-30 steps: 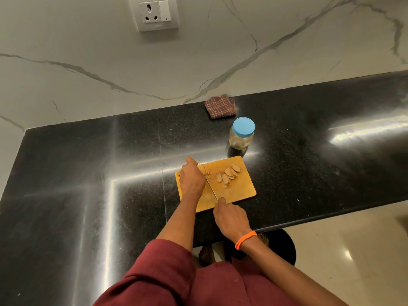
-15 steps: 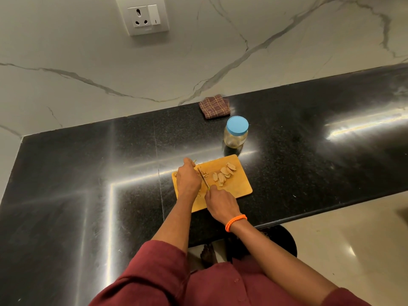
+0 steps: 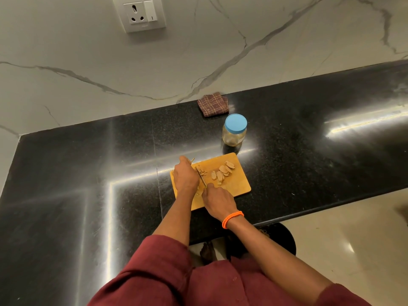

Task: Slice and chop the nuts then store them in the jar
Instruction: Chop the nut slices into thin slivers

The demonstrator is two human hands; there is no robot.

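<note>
- Nuts [image 3: 223, 172], already sliced into pale pieces, lie in a loose cluster on the far right part of our wooden cutting board [image 3: 237, 186]; a few smaller bits sit just beside the knife blade [image 3: 201, 177].
- Our left hand [image 3: 185, 177] rests curled on the board's left part, fingers bent down by the blade; we cannot tell what is under them.
- Our right hand [image 3: 218, 200] is closed around the knife handle, the blade pointing away from us between the two hands.
- Behind the board stands the jar [image 3: 234, 131], upright with its blue lid [image 3: 235, 123] on, apart from the board on the black countertop [image 3: 88, 173].
- A folded checked cloth [image 3: 213, 104] lies near the jar by the marble wall [image 3: 220, 40].
- An orange band [image 3: 232, 218] circles our right wrist.
</note>
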